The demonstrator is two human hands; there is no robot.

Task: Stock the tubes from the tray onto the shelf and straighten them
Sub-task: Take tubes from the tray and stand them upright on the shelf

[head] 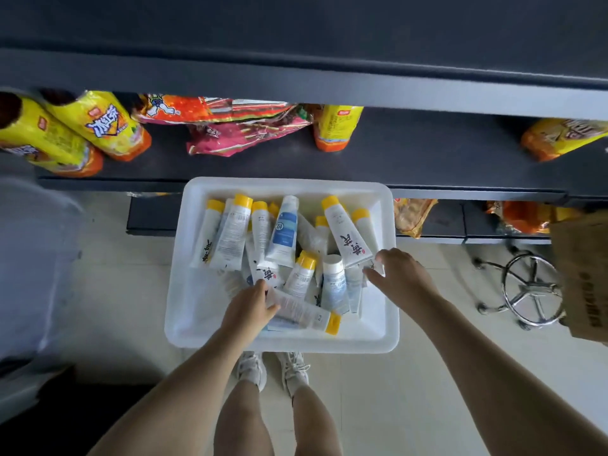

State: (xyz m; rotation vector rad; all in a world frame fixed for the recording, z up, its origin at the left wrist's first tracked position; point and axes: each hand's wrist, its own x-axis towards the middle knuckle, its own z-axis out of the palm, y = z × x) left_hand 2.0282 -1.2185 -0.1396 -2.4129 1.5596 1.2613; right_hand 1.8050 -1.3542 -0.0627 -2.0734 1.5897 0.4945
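Head view, looking down. Landmark: white tray [385, 205].

Progress:
- Tubes [230, 238] piled loose inside the tray, crossed at all angles, mostly white with yellow caps, a few blue-labelled.
- Dark shelf [411, 153] just beyond the tray's far rim: bottles [98, 123] and snack bags [243, 133] only, no tube visible on it.
- Judged state: stocking barely begun or not begun; nearly the full load left to move, straightening not started.

Hands:
- Left hand [250, 307] over the near-left part of the tray, fingers curled around a yellow-capped tube [302, 312] lying crosswise near the near rim; grip judged closed on it.
- Right hand [399, 274] at the right rim of the tray, fingers spread open, tips touching tube ends; nothing held.

Edges and room:
- Bare shelf surface directly beyond the tray, between the snack bags and the bottle at far right.
- Upper shelf lip [296, 82] overhanging that space; low entry likely needed.
- Stool base [529, 291] right of the tray, well apart.
- Blurred pale shape left of the tray, unidentified.
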